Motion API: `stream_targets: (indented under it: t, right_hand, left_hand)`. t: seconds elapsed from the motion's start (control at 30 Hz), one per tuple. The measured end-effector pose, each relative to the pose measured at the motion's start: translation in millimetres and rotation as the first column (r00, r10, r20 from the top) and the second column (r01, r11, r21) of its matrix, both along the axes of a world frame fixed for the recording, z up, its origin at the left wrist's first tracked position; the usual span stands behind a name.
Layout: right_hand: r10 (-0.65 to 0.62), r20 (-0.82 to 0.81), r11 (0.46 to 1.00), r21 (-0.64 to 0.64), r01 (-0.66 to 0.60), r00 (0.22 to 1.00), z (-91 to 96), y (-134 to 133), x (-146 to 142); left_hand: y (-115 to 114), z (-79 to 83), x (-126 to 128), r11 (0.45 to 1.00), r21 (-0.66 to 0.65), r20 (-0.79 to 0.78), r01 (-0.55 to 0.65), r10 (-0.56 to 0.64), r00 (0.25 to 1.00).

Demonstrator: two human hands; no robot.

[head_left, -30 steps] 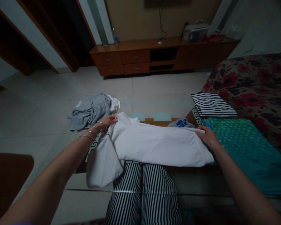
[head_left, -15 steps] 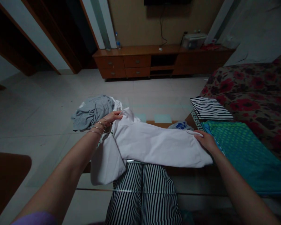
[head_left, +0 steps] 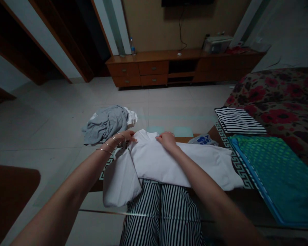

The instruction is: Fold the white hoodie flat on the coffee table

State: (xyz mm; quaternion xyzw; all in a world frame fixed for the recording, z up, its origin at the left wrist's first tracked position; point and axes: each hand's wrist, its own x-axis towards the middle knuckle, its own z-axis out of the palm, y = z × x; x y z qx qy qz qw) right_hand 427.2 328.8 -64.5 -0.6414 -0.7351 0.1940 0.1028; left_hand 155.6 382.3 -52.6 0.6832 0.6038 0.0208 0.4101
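Observation:
A white shirt lies folded lengthwise across the glass-topped table in front of me, one sleeve hanging off the near edge. My left hand, with thin bangles on the wrist, grips the shirt at its left end near the collar. My right hand rests on the collar area a little to the right, fingers curled on the cloth. My legs in black-and-white striped trousers show under the glass.
A crumpled grey garment lies on the table's far left. A folded striped cloth and a teal patterned cloth lie to the right, beside a floral bed cover. A wooden cabinet stands across the tiled floor.
My right hand left the shirt's right end and moved left to the collar, close to my left hand. The left hand stayed at the collar end.

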Motion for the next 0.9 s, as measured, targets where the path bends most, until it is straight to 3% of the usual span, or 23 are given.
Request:
stream_targets:
  t: [0.13, 0.33, 0.4, 0.5, 0.6, 0.7, 0.9]
  right_hand:
    - [-0.043, -0.028, 0.999, 0.015, 0.044, 0.999, -16.3, 5, -28]
    - [0.014, -0.258, 0.963, 0.264, 0.056, 0.966, -29.4, -5, -20]
    - [-0.002, -0.294, 0.955, 0.284, 0.089, 0.956, -31.3, -11, -19]
    - [-0.066, -0.364, 0.968, 0.203, 0.149, 0.929, -34.2, -17, -19]
    - [-0.109, -0.508, 0.988, 0.039, 0.149, 0.854, -35.7, -14, -20]
    - [-0.097, -0.599, 0.995, -0.081, 0.060, 0.795, -33.1, -8, -19]
    - [0.002, -0.573, 0.986, -0.138, -0.098, 0.819, -20.0, -4, -6]
  left_hand:
    - [-6, -2.7, 1, 0.994, 0.058, -0.280, 0.089, -0.070, 0.957]
    - [-28, -5.0, 6, 0.967, 0.248, -0.381, 0.053, 0.047, 0.923]
    - [-35, -6.1, 8, 0.948, 0.314, -0.393, 0.049, 0.083, 0.916]
    - [-45, -11.6, 9, 0.930, 0.365, -0.399, 0.047, 0.111, 0.910]
    - [-50, -20.5, 8, 0.928, 0.371, -0.410, 0.044, 0.120, 0.904]
    - [-51, -28.0, 4, 0.929, 0.366, -0.422, 0.048, 0.120, 0.899]
    - [-53, -27.5, -8, 0.939, 0.336, -0.445, 0.068, 0.095, 0.891]
